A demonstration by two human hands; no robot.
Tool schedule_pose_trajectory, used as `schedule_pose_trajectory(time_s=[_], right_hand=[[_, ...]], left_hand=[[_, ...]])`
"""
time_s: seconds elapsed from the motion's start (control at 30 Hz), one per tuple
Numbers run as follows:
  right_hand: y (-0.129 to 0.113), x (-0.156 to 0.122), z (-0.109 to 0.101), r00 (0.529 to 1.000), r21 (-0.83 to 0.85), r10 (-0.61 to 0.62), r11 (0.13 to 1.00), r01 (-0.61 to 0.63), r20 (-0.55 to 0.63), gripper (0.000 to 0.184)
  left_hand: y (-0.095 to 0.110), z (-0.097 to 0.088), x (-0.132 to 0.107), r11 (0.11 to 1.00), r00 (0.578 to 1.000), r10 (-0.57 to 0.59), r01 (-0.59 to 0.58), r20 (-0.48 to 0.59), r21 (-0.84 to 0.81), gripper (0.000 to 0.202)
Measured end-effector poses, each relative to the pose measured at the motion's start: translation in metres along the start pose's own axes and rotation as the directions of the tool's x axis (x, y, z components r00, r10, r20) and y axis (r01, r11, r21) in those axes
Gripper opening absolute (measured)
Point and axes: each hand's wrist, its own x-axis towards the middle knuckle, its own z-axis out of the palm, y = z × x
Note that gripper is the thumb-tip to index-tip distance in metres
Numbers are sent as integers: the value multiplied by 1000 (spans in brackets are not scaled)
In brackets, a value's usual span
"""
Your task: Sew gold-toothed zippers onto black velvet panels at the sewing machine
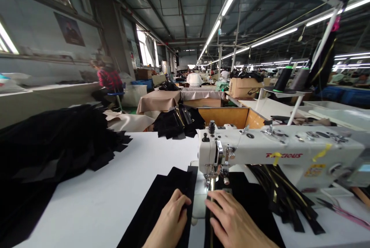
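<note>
My left hand (pixel 173 217) rests on a black fabric piece (pixel 153 205) left of the needle, its fingers curled and pinched at the piece's right edge. My right hand (pixel 231 217) lies with fingers stretched over a black zipper strip with gold teeth (pixel 211 232) and a second black fabric piece (pixel 257 198). The strip runs to the presser foot (pixel 213 182) of a white sewing machine (pixel 245 146). Between my hands the bright needle plate (pixel 200 198) shows. My right palm hides part of the strip.
Dark fabric pieces (pixel 54 144) are heaped at the left of the white table (pixel 95 201). More black pieces (pixel 179 121) lie behind the machine. Zipper strips (pixel 285 190) and pink-handled snips (pixel 343 211) are on the right. Thread cones (pixel 285 78) stand above; a seated person (pixel 110 80) is further back.
</note>
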Motion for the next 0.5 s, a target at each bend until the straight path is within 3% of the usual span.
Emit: schedule_pose_trajectory(time_s=[0.07,0.17,0.33,0.43,0.5], right_hand=[[-9,5,10,999,36,-41,999,40,23,32],[-17,10,40,996,20,-83,996,82,16,41],[-15,11,89,1000,26,-8,1000,8,-21,57],[-13,9,82,997,68,-75,995,75,2,60],[-12,8,61,994,107,-109,988,111,-17,45]], left_hand=[[3,4,2,1000,1000,-25,25,14,0,31],[10,7,3,995,994,-97,98,45,-7,40],[19,9,3,992,994,-111,112,17,-57,53],[17,13,6,996,995,-84,86,47,-36,52],[12,17,8,996,993,-83,82,82,17,51]])
